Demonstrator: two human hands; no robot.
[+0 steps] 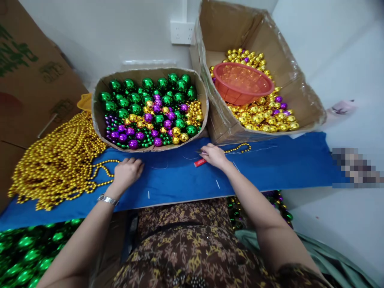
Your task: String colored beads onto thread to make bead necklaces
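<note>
My left hand (127,173) rests on the blue cloth (177,186) with its fingers curled closed. A strand of gold beads (105,163) runs from the left-hand heap up to this hand; whatever lies inside the fingers is hidden. My right hand (213,155) is closed in a pinch. From its fingertips sticks a small dark pointed tool (199,151), too small to name surely. Just under those fingers lies a flat red piece (199,163). A short gold bead strand (241,149) lies beyond the right wrist, with thin thread near it.
A cut-down carton (150,149) holds green, purple and gold balls. Right of it, a taller carton (222,134) contains gold balls and a red basket (244,98). Piled gold bead strands (60,156) cover the table's left. Green balls (27,256) sit below the table edge.
</note>
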